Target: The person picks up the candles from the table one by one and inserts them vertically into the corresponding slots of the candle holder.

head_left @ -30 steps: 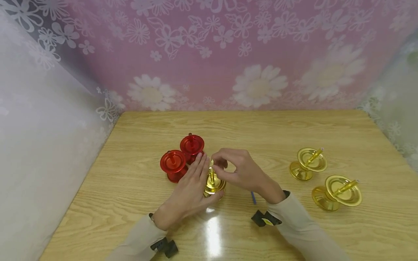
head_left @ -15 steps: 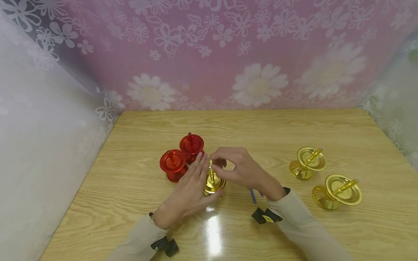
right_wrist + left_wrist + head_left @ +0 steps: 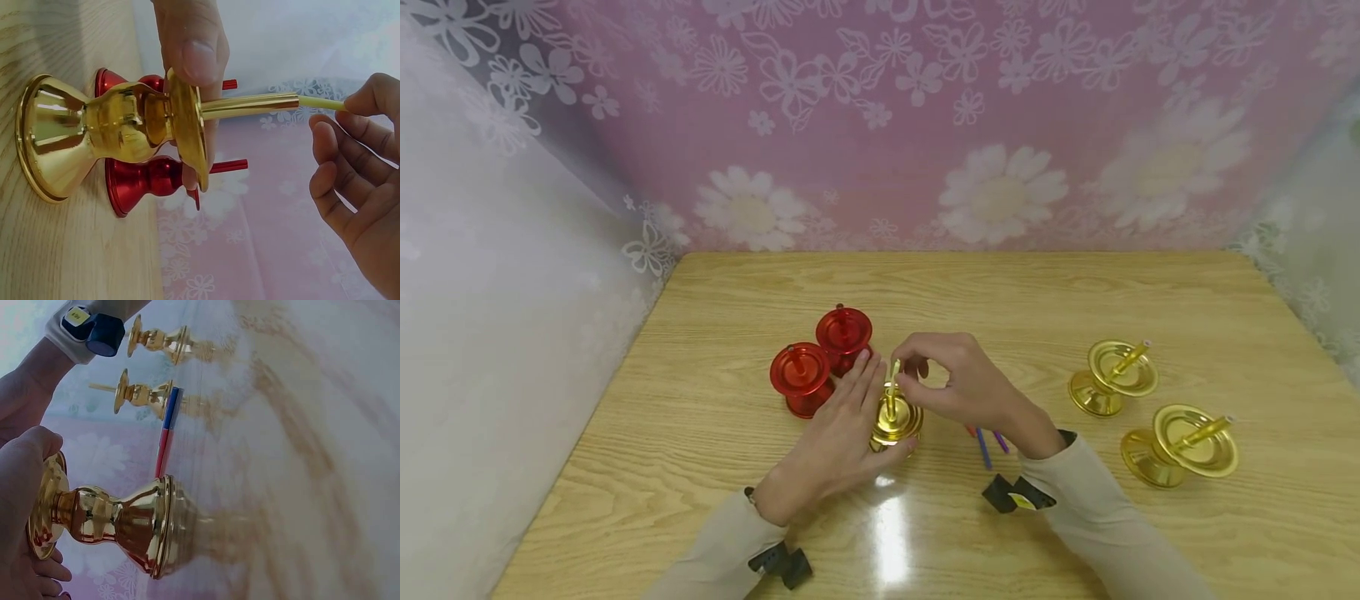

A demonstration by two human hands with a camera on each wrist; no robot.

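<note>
Nearest the person, the left hand (image 3: 835, 433) steadied the gold candle holder (image 3: 896, 421) on the wooden table (image 3: 1075, 533), thumb and fingers curled round its dish so it stood upright. The right hand (image 3: 958, 387) pinched a thin yellow candle (image 3: 320, 103) by its tip, apparently to line it up with the holder's tube (image 3: 250, 106), which it had partly entered. Just behind stood two red holders (image 3: 820, 358), loose coloured candles (image 3: 988, 446) lay by the right wrist, and two more gold holders (image 3: 1150, 417) waited far right.
</note>
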